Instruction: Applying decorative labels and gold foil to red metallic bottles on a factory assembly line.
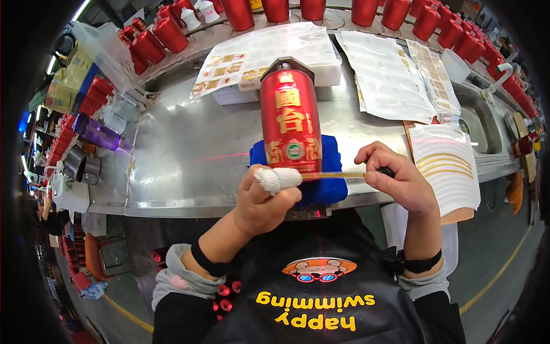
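A red bottle (289,114) with gold characters and a small green round emblem lies on a folded blue cloth (332,189). Its neck end rests at a dark angular holder (288,64). A narrow gold strip (332,176) stretches sideways across the bottle's near end, between my hands. My left hand (266,200) is closed at the strip's left end, a white fabric cover (279,179) wrapped on its finger. My right hand (398,178) pinches the strip's right end between thumb and finger. Something small and black shows by its fingers; I cannot make out what.
Sheets of gold labels (229,66) lie on a white block behind the bottle. More backing sheets (384,74) and a sheet with gold strips (447,166) are at right, near a sink (481,123). Red bottles (238,14) line a far conveyor. A purple bottle (97,132) is at left.
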Motion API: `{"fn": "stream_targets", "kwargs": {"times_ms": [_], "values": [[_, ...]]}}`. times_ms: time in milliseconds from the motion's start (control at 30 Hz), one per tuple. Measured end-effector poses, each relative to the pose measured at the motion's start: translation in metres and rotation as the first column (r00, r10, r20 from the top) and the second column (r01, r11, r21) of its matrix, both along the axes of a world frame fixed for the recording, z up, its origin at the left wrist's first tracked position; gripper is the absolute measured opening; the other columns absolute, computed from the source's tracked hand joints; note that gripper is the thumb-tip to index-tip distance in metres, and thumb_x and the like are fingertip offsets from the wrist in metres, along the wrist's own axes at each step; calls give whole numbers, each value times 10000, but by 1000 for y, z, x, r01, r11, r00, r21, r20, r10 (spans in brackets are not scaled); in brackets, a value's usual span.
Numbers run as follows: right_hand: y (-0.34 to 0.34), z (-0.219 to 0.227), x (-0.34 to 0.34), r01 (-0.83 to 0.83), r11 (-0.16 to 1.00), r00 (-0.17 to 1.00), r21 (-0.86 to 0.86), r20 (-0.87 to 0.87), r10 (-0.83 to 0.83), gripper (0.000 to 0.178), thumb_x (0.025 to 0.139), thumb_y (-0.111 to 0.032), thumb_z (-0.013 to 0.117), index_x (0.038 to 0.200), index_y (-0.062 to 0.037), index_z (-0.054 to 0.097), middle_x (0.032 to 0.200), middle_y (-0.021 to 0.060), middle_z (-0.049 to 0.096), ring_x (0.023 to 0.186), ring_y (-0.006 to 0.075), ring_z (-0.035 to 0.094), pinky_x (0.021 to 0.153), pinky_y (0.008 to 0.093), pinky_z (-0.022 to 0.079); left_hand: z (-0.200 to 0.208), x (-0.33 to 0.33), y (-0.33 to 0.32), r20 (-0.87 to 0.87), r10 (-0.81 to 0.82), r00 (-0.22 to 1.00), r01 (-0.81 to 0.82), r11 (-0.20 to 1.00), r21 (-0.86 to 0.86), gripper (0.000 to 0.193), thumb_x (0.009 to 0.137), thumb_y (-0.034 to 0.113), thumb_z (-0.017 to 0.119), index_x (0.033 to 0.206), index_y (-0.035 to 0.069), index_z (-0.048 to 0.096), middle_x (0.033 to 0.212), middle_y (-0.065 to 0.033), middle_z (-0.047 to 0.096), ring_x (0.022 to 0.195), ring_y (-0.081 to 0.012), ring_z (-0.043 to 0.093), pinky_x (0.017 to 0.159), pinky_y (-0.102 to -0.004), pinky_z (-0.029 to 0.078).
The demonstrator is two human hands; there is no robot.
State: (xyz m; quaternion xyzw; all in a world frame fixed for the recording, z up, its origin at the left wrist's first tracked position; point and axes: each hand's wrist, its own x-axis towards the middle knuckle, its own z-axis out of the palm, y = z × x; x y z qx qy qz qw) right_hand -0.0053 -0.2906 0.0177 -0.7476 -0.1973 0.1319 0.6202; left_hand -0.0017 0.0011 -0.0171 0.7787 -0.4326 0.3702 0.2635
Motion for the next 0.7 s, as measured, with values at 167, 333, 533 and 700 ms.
{"fn": "stream_targets", "kwargs": {"times_ms": [167,333,533,700], "values": [[0,-3,2,3,1000,1000,-22,-14,-4,183,908,-176,654,805,-59,559,1095,67,548,869,96,449,780,244,388,0,-3,-2,12,30,999,-31,998,54,204,647,108,707,832,180,661,1110,-7,596,896,-211,541,713,-331,480],[1,-3,2,33,999,999,6,7,-33,182,913,-162,646,799,-49,561,1074,62,554,826,76,461,729,226,404,0,2,-3,35,-22,999,17,989,148,212,628,93,721,817,169,660,1130,-6,589,901,-216,543,709,-335,480],[1,-4,4,-5,1000,995,-22,-101,2,171,906,-175,651,810,-66,559,1094,59,546,891,103,443,801,244,376,0,-2,-4,-32,8,999,-7,1000,14,204,614,70,722,796,147,675,1115,-11,588,895,-234,541,706,-332,478],[2,-6,6,36,999,995,-25,-90,-38,161,911,-161,639,807,-62,565,1091,52,544,836,79,438,755,226,380,4,-2,-4,15,-11,1000,9,989,148,290,552,-29,723,769,151,653,974,-42,590,807,-275,534,699,-381,454]]}}
